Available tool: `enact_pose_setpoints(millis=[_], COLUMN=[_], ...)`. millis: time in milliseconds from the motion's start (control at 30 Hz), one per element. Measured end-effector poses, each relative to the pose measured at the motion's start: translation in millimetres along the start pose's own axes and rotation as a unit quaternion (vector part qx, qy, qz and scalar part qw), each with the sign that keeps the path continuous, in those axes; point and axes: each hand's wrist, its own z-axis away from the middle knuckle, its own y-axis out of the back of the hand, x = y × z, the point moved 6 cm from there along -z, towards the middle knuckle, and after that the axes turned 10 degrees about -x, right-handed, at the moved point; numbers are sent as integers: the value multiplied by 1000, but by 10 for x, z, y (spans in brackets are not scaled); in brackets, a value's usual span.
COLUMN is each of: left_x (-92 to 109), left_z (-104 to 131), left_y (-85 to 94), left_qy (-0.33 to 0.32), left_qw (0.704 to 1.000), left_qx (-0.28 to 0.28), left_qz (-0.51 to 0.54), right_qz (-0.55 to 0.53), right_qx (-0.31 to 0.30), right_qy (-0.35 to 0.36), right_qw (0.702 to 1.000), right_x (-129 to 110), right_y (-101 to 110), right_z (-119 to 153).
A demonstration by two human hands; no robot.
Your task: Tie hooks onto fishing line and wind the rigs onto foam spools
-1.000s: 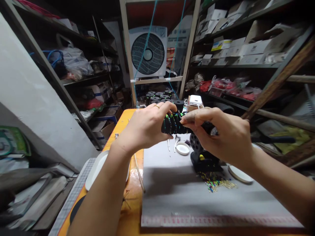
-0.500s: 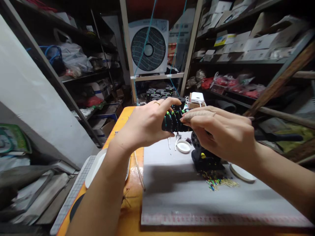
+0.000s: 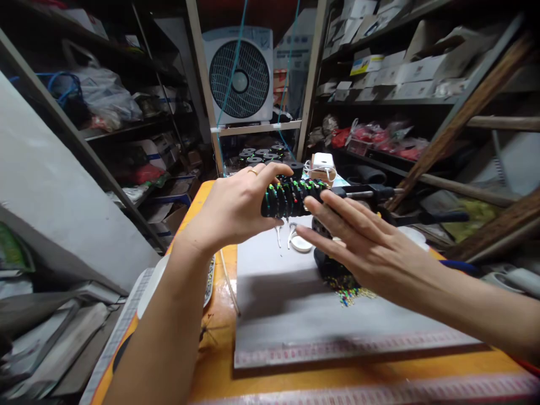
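So the roll (image 3: 287, 199), black with colored bits strung around it in rows, sits up in the air over the white board (image 3: 274, 289), with its right end up by the black stand (image 3: 323, 261) and its metal rod (image 3: 363, 194). I can't see exactly how it's joined there, the fingers block it.

Handling-wise, my guess is it's fairly light and firm in the core, with a slightly lumpy surface. The strung bits look like the touchy part: squeeze or drag across them and I'd expect rows to slip out of line. I'd take hold at the left end, thumb under and fingers over, with only gentle pressure, and turn it rather than pull.

Position: it's right between the two hands. The left hand (image 3: 234, 202) is curled around the left end, thumb below, fingers over the top, and looks to be gripping it. The right hand (image 3: 358, 233) is opened out flat, fingers apart, nothing pinched, tips at the right end. Can't tell if they're actually touching.

Loose beads (image 3: 348, 295) lie on the board below the right hand, and a small white lid (image 3: 301, 244) sits below the roll.
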Motion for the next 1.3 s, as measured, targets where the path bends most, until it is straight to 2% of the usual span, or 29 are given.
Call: enact_pose_setpoints(millis=[67, 133, 233, 300, 433, 567, 733, 900, 1100, 1233, 1300], left_x=[18, 52, 115, 143, 144, 150, 230, 251, 250, 240, 236], left_z=[-6, -15, -21, -20, -11, 1, -9, -38, -41, -52, -56], left_y=[3, 4, 7, 10, -1, -4, 13, -18, -40, -47, -52], left_qy=[-3, -7, -14, -16, -10, -15, -45, -48, -46, -41, -41], left_qw=[1000, 999, 996, 995, 996, 996, 997, 997, 997, 996, 996], left_qx=[-9, -25, -46, -54, -71, -77, -56, -53, -66, -75, -77], left_qz=[-11, -34, -73, -79, -61, -39, 5, 7, 7, 3, -1], right_qz=[-39, -117, -248, -298, -342, -375, -394, -416, -395, -344, -295], right_qx=[-17, -65, -173, -217, -225, -212, -204, -172, -142, -159, -142], right_qy=[-23, -62, -126, -162, -237, -256, -248, -233, -204, -186, -180], right_qw=[999, 989, 945, 915, 881, 865, 861, 862, 884, 906, 928], right_x=[-46, -66, -95, -122, -154, -208, -238, -194, -91, -231, -327], right_y=[-54, -167, -425, -562, -691, -732, -743, -731, -585, -481, -443], right_z=[188, 359, 578, 687, 806, 844, 873, 843, 762, 819, 885])
